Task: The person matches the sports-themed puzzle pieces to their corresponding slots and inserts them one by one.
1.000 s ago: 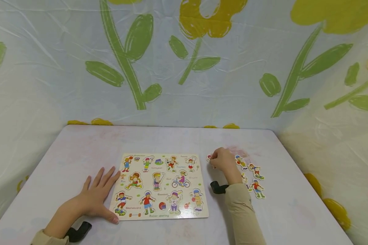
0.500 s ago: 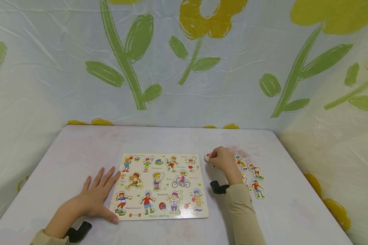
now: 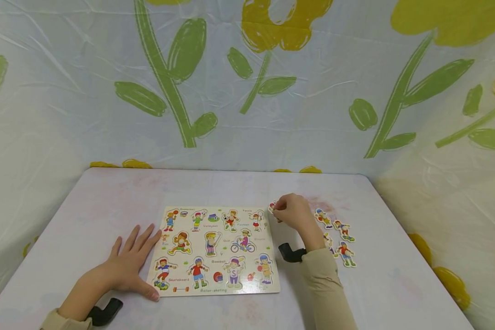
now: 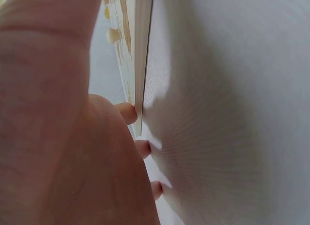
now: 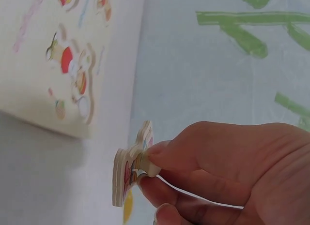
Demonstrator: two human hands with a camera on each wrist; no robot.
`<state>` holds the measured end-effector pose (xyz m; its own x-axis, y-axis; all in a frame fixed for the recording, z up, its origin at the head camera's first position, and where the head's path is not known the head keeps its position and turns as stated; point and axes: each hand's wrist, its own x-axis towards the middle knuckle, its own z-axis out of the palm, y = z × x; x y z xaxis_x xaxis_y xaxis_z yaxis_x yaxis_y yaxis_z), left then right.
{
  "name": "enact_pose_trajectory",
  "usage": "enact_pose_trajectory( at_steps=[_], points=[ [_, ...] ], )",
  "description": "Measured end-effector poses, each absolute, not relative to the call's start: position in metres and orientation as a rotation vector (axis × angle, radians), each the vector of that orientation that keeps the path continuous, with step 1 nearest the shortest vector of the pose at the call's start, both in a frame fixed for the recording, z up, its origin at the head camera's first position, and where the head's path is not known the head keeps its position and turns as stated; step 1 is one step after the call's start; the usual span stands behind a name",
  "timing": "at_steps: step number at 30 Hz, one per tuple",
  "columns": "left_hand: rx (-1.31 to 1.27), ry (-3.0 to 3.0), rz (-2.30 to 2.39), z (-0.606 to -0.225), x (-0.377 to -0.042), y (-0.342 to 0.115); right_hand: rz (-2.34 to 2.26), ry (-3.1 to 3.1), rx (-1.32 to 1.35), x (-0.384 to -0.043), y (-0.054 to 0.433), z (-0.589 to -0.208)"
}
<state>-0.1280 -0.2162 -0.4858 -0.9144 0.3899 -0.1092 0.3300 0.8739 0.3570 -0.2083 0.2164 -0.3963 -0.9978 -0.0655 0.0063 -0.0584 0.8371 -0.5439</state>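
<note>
A wooden puzzle board point(image 3: 212, 270) with printed sports figures and words lies flat on the table. My left hand point(image 3: 125, 270) is spread at its left side, with the thumb and a fingertip at the board's edge. In the left wrist view, the board's pale side edge point(image 4: 141, 55) runs past that hand. Just off the board's upper right corner, my right hand point(image 3: 294, 213) pinches a puzzle piece point(image 5: 119, 179) by its knob point(image 5: 151, 168). The right wrist view has the piece tilted on edge, its printed face partly hidden by the fingers.
More loose puzzle pieces lie to the right, among them a skateboarder point(image 3: 344, 230), a roller skater point(image 3: 347, 255) and a blue-capped figure point(image 3: 323, 218). One piece point(image 3: 329, 243) is partly covered by the right wrist. A flower-printed cloth point(image 3: 313, 110) hangs behind the table.
My right hand has shifted left towards the board's upper right corner, carrying the pinched puzzle piece. The left hand and the board have stayed in place.
</note>
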Motion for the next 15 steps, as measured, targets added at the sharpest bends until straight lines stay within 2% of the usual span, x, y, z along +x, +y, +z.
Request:
enact_pose_trajectory(
  at_steps=[15],
  points=[
    [0.561,2.813,0.56,-0.469,-0.123,-0.21,-0.846,3.031,-0.223,-0.196,0.185,-0.382]
  ],
)
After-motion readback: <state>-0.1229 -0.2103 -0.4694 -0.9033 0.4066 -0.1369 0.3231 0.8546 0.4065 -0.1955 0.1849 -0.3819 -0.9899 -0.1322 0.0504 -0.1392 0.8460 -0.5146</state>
